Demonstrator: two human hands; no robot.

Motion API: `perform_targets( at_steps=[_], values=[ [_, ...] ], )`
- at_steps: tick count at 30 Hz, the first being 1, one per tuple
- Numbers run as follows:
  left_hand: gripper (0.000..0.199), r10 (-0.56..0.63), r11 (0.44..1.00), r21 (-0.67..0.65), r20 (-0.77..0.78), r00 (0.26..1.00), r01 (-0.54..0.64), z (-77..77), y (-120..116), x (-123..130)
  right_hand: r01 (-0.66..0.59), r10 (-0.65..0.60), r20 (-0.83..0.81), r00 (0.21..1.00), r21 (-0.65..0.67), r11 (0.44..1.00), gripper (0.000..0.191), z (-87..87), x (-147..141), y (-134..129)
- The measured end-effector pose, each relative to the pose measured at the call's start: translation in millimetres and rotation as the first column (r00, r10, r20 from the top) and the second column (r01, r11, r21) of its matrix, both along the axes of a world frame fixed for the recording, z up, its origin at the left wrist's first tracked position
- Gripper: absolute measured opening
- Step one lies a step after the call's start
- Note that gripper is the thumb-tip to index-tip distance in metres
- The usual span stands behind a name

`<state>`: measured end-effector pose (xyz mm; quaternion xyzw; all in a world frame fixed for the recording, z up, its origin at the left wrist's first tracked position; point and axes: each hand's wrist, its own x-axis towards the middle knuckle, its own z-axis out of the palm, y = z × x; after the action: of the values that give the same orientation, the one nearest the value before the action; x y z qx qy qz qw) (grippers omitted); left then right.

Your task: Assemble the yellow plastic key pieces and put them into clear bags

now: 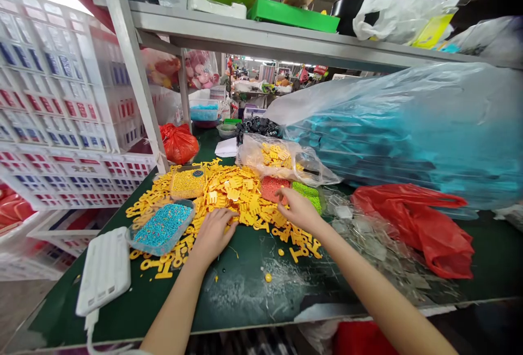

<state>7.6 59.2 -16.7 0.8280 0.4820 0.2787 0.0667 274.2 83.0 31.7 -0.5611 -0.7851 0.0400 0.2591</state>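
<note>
My left hand [214, 235] rests at the front edge of a heap of yellow plastic pieces [232, 186], fingers laid over them and thumb apart. My right hand [300, 210] is over the right side of the heap, beside a tray of red beads [273, 188]. Its thumb and forefinger are bent towards each other; anything between them is too small to make out. Bright green beads [307, 196] lie just behind that hand. A clear tray of blue beads [163, 227] is left of my left hand, with a tray of yellow beads [188, 183] behind it.
A white power bank [104, 270] with a cable lies at the front left. A red plastic bag [420, 224] and clear packets [368, 230] lie to the right. Behind are a bag of yellow pieces [275, 159] and a large bag of blue material [408, 132]. A shelf [261, 34] crosses above.
</note>
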Motion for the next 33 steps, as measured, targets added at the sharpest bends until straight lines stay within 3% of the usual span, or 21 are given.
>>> perform_targets(
  at_steps=[4, 10, 14, 17, 20, 22, 24, 27, 29, 33],
  values=[
    [0.021, 0.111, 0.992, 0.063, 0.009, 0.994, -0.112, 3.8, -0.4, -2.0, 0.017, -0.009, 0.108, 0.994, -0.071, 0.997, 0.032, -35.8, 5.4, -20.7],
    [0.025, 0.261, 0.957, 0.113, 0.082, 0.962, -0.269, 8.2, 3.3, -13.7, -0.048, 0.074, 0.236, 0.969, -0.112, 0.993, 0.034, -44.6, 20.6, -13.6],
    [0.027, 0.25, 0.959, 0.105, 0.107, 0.962, -0.261, 12.3, 1.7, -18.5, -0.123, 0.124, 0.034, 0.992, -0.009, 0.992, 0.027, -41.6, 27.0, -20.3],
    [0.027, 0.109, 0.989, 0.098, 0.059, 0.992, -0.115, 15.4, -5.4, -5.0, -0.175, 0.197, -0.219, 0.956, 0.113, 0.978, 0.023, -38.8, 19.4, -24.2],
    [0.027, -0.138, 0.988, 0.051, -0.13, 0.982, 0.146, 12.8, -12.7, 25.0, -0.171, 0.262, -0.442, 0.858, 0.235, 0.957, 0.023, -39.2, 6.7, -24.7],
    [0.029, -0.22, 0.972, 0.029, -0.258, 0.941, 0.235, 7.5, -14.3, 45.5, -0.142, 0.264, -0.556, 0.789, 0.252, 0.957, 0.026, -42.0, -0.6, -24.1],
    [0.032, -0.215, 0.97, 0.036, -0.342, 0.915, 0.241, 1.9, -12.6, 58.8, -0.142, 0.235, -0.689, 0.685, 0.19, 0.971, 0.03, -46.0, -6.6, -23.2],
    [0.03, -0.16, 0.98, 0.052, -0.374, 0.914, 0.193, -3.0, -7.4, 62.6, -0.247, 0.103, -0.921, 0.376, 0.007, 0.969, 0.037, -51.5, -13.8, -22.3],
    [0.027, -0.142, 0.983, 0.058, -0.36, 0.922, 0.175, -3.4, -5.6, 58.8, -0.336, 0.011, -0.978, 0.207, -0.06, 0.94, 0.04, -53.2, -17.2, -22.6],
    [0.025, -0.154, 0.982, 0.058, -0.291, 0.944, 0.178, 0.6, -8.0, 49.8, -0.484, -0.107, -0.992, 0.067, -0.126, 0.866, 0.043, -51.9, -19.2, -26.0]
  ],
)
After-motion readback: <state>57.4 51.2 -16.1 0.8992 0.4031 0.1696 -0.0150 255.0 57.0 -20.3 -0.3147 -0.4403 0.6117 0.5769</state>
